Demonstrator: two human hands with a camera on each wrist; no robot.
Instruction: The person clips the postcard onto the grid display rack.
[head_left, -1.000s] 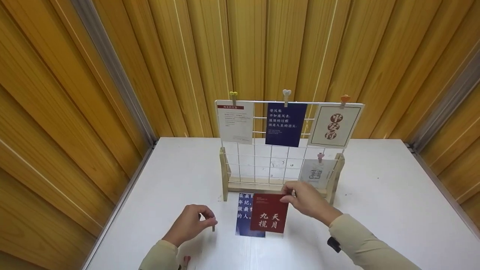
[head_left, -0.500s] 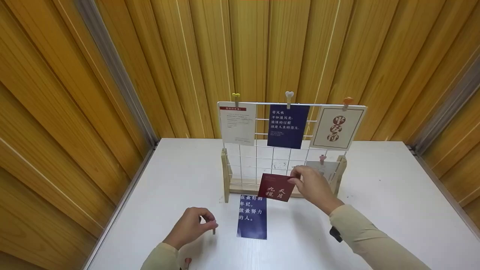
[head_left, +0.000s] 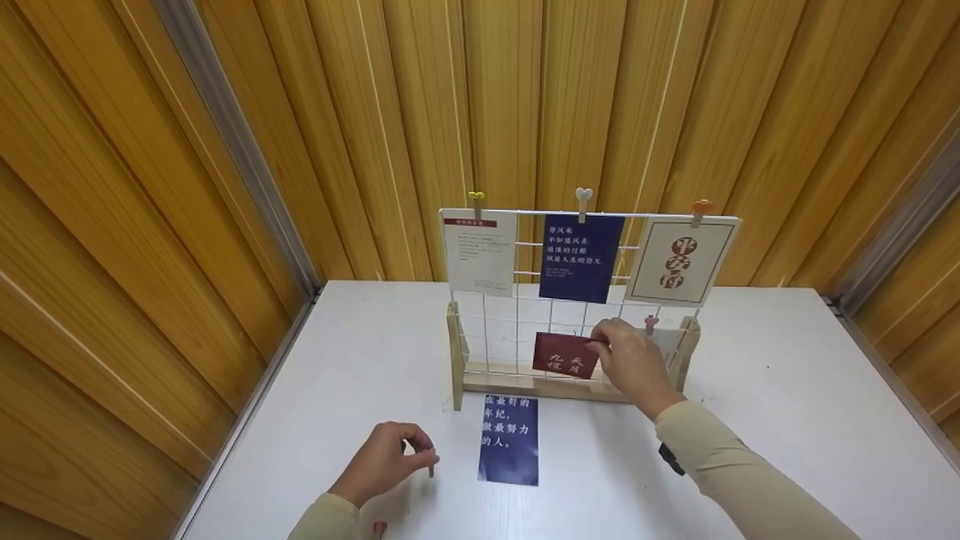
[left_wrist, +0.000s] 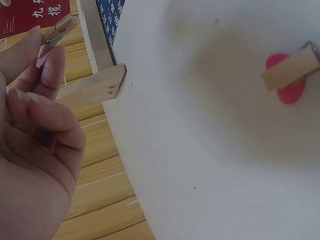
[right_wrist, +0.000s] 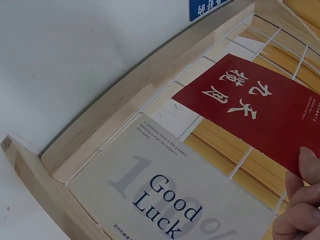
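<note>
My right hand [head_left: 632, 365] pinches a red card [head_left: 564, 355] with white characters by its upper right corner. The card overlaps the lower middle of a white wire grid [head_left: 501, 341], left of a pale "Good Luck" card [right_wrist: 165, 185] hung there with a pink clothespin [head_left: 651, 322]. Over the table at the left, my left hand [head_left: 386, 459] pinches a small wooden clothespin [left_wrist: 56, 34] between thumb and fingertips; a bit of pink shows at its lower end. A blue card [head_left: 509, 442] lies on the table in front of the grid.
Along the grid's top hang a white card [head_left: 480, 259], a dark blue card [head_left: 577, 262] and a cream card [head_left: 679, 262], each under a clothespin. A wooden stand [head_left: 532, 386] holds the grid. Another clothespin [left_wrist: 287, 77] with a red heart lies near my left hand.
My right hand has lifted the red card off the blue one and carried it up and away to the grid. The left hand has stayed nearly still.
</note>
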